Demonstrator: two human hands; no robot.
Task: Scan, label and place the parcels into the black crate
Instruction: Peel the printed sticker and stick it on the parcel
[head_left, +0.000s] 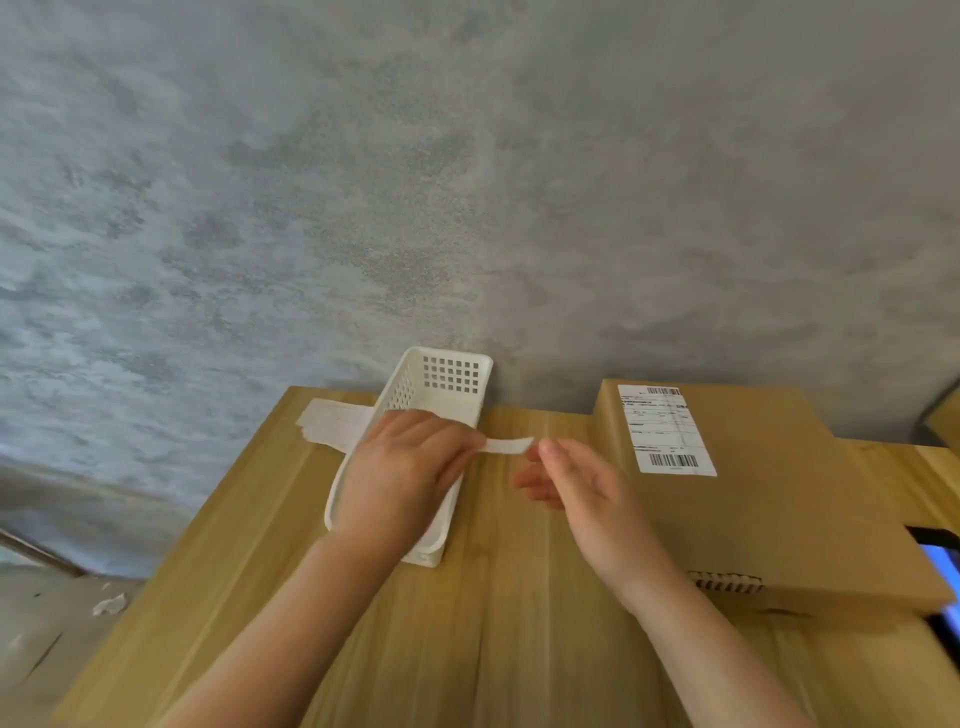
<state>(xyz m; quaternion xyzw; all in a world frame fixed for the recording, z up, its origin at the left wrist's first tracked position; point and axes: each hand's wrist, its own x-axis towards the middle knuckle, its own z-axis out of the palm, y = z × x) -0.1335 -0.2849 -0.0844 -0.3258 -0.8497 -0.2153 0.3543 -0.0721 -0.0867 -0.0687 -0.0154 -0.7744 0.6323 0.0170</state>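
A flat brown cardboard parcel (769, 499) lies on the right of the wooden table (498, 623), with a white shipping label (667, 431) on its top. My left hand (405, 473) hovers over a white plastic basket (441, 384) and pinches one end of a small white label strip (509, 445). My right hand (576, 488) is just right of the strip, its fingertips at the strip's free end; whether it grips the strip I cannot tell. No black crate is in view.
Several white label sheets (335, 421) lie at the table's back left beside the basket. A dark device with a lit blue screen (943, 582) sits at the right edge. A grey wall stands behind the table; a paper scrap (110, 604) lies on the floor at left.
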